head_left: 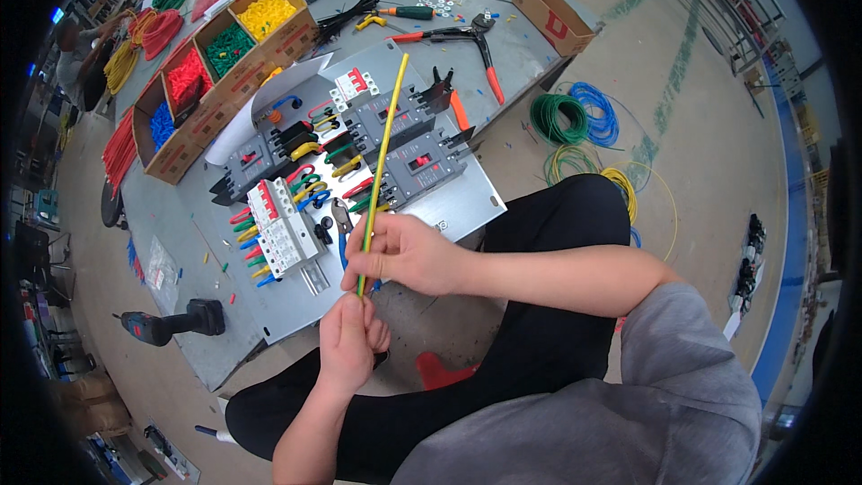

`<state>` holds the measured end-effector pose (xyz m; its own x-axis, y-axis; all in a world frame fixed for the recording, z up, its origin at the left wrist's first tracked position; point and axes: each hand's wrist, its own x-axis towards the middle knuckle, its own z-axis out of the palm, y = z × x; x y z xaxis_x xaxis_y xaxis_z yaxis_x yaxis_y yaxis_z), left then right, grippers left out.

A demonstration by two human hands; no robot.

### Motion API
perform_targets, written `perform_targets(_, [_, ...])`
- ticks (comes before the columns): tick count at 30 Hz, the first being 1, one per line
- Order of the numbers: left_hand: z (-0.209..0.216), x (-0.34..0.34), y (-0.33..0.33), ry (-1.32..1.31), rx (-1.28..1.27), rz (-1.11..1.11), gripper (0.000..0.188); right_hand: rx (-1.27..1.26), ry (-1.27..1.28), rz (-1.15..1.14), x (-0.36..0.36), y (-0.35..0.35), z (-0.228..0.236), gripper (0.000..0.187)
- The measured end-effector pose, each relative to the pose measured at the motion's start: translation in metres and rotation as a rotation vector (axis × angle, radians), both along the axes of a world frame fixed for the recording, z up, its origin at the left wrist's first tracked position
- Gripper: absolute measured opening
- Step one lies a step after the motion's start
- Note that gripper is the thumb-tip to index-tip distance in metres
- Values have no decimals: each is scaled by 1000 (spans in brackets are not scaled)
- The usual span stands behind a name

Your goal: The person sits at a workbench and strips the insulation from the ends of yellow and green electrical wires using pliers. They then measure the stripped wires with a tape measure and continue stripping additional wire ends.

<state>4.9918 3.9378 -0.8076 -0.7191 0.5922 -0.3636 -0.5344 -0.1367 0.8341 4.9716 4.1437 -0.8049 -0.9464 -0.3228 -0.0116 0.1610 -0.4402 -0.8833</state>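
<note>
A straight yellow-and-green wire (388, 139) rises from my hands and slants over a metal mounting plate (480, 200). My left hand (348, 341) is closed around its lower end, in front of the plate's near edge. Just above, my right hand (409, 254) pinches the same wire between thumb and fingers. Behind it on the plate are dark grey moulded-case circuit breakers (420, 164) and a row of white miniature breakers with red levers (280, 232), joined by short coloured wires. Blue-handled cutters (341, 220) lie on the plate, partly hidden by my right hand.
A divided cardboard box (235, 72) holds blue, red, green and yellow caps. Large red-handled cutters (480, 40), a screwdriver (409, 12) and an open carton (549, 18) lie farther back. A cordless drill (175, 321) rests at left. Wire coils (558, 119) lie on the floor at right.
</note>
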Motion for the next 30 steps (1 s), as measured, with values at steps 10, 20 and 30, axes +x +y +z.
perform_targets(10, [-9, -6, 3, -28, -48, 72, 44, 119, 13, -204, 5, -21, -15, 18])
perform_targets(20, [-7, -4, -4, 249, -269, -49, 38, -227, -203, -423, -41, 43, 12, 39])
perform_targets(30, [5, 3, 3, -200, -75, -130, 45, 594, 283, -52, -13, 49, 31, 44])
